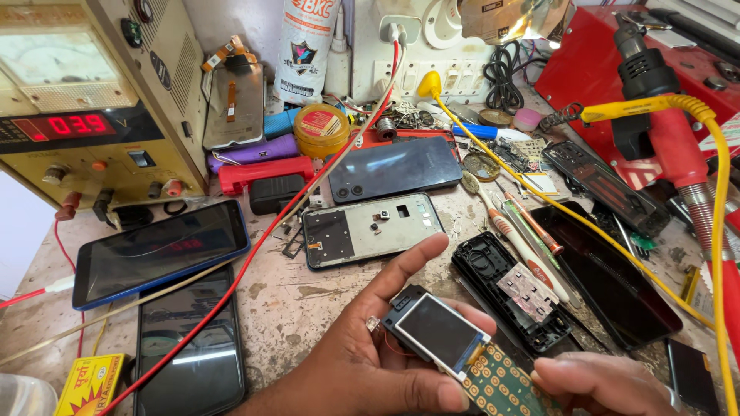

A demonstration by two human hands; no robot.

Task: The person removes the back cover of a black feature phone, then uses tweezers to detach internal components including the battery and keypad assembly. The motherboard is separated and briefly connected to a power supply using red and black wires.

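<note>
A small pale screen (437,331) in a black frame sits low at centre, on a green keypad board. Far left, the beige meter box carries a red digital display (68,125) under a pale dial window (48,59). Two dark phone screens (160,250) lie below it. A yellow-and-red packet (89,384) rests at bottom left. A round yellow tin with a red label (321,125) stands near a white printed tube (307,48).

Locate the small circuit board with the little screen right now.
In the head view, the small circuit board lies low and centre-right, held in the left hand, with the right hand at its lower end, just left of the opened black phone shell.
</note>
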